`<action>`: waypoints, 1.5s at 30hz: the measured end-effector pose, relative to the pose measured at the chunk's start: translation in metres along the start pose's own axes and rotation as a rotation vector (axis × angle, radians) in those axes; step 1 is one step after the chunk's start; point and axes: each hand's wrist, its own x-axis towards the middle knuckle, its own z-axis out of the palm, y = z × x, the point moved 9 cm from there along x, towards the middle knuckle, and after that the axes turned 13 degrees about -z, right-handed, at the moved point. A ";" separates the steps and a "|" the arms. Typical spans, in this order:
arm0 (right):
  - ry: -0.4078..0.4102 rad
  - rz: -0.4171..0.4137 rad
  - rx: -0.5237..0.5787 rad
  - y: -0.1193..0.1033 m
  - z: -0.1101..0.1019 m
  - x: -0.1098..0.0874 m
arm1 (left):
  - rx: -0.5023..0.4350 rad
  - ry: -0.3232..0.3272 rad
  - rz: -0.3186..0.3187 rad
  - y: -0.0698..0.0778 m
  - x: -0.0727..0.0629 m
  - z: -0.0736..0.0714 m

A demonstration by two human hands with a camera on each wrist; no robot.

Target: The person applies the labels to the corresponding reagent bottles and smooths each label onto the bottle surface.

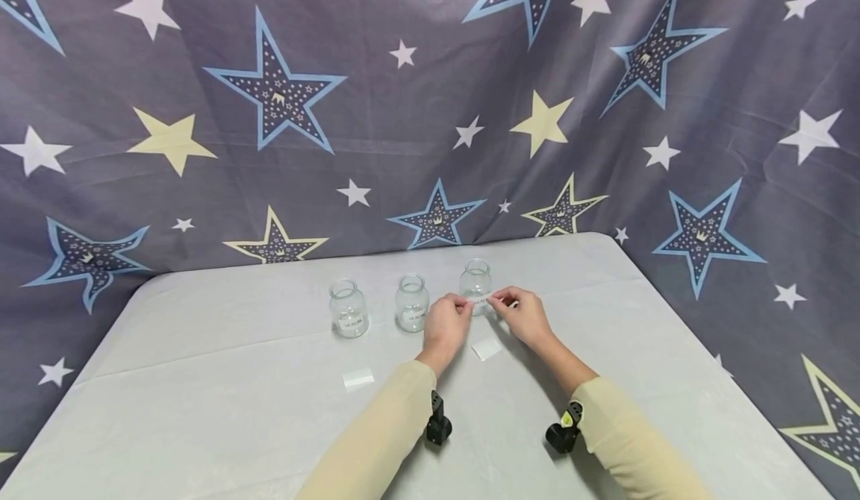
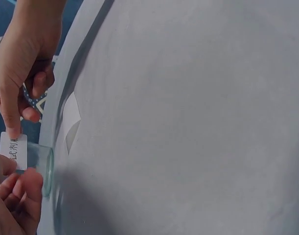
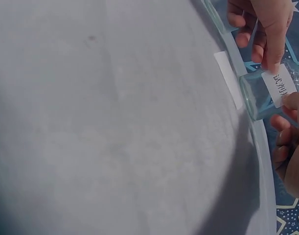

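Three clear glass jars stand in a row towards the back of the table. At the right-hand jar (image 1: 476, 279), both hands hold a small white label (image 3: 281, 88) with dark handwritten characters against the front of the glass. My left hand (image 1: 448, 325) pinches the label's left end between thumb and finger. The other end is pinched by my right hand (image 1: 525, 319), whose remaining fingers are curled. The middle jar (image 1: 412, 302) stands just beyond the left hand and bears a written label low on its side. The left jar (image 1: 348, 307) carries a similar one.
A white slip of paper (image 1: 487, 348) lies on the table (image 1: 201, 410) below the hands, and another slip (image 1: 358, 378) lies farther left. A star-patterned curtain (image 1: 376, 112) hangs behind the table and along its right side.
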 end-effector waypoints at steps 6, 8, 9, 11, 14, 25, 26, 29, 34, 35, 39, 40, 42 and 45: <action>0.016 0.011 -0.001 0.000 0.000 -0.001 | -0.058 0.017 -0.018 -0.002 -0.001 0.000; 0.020 0.020 -0.001 0.000 0.000 -0.001 | -0.081 0.028 -0.020 -0.002 -0.002 -0.001; 0.022 0.026 0.001 0.000 0.000 -0.001 | -0.091 0.032 -0.021 -0.003 -0.002 -0.001; 0.026 0.038 0.006 0.000 0.000 -0.001 | -0.107 0.041 -0.014 -0.003 -0.002 -0.001; 0.028 0.048 0.040 0.000 0.001 -0.001 | -0.124 0.043 -0.002 -0.002 -0.002 -0.001; -0.041 0.050 0.199 -0.004 0.015 0.004 | -0.110 -0.027 0.005 -0.001 0.000 0.004; -0.047 0.056 0.205 -0.004 0.016 0.004 | -0.115 -0.031 0.008 0.000 0.000 0.005; -0.053 0.066 0.201 -0.005 0.018 0.004 | -0.127 -0.048 0.017 0.000 0.002 0.007; -0.054 0.076 0.200 -0.002 0.018 0.005 | -0.143 -0.067 0.023 0.000 0.003 0.005; -0.061 0.070 0.202 -0.002 0.018 0.005 | -0.145 -0.066 0.026 0.001 0.002 0.005; -0.093 0.061 0.269 0.000 0.018 0.005 | -0.150 -0.061 0.035 0.000 0.002 0.004; -0.101 0.057 0.283 0.000 0.018 0.005 | -0.152 -0.064 0.033 0.000 0.002 0.005; -0.108 0.062 0.315 0.002 0.018 0.005 | -0.157 -0.068 0.029 -0.001 0.003 0.006; -0.109 0.056 0.314 0.003 0.016 0.004 | -0.165 -0.083 0.020 -0.002 0.004 0.008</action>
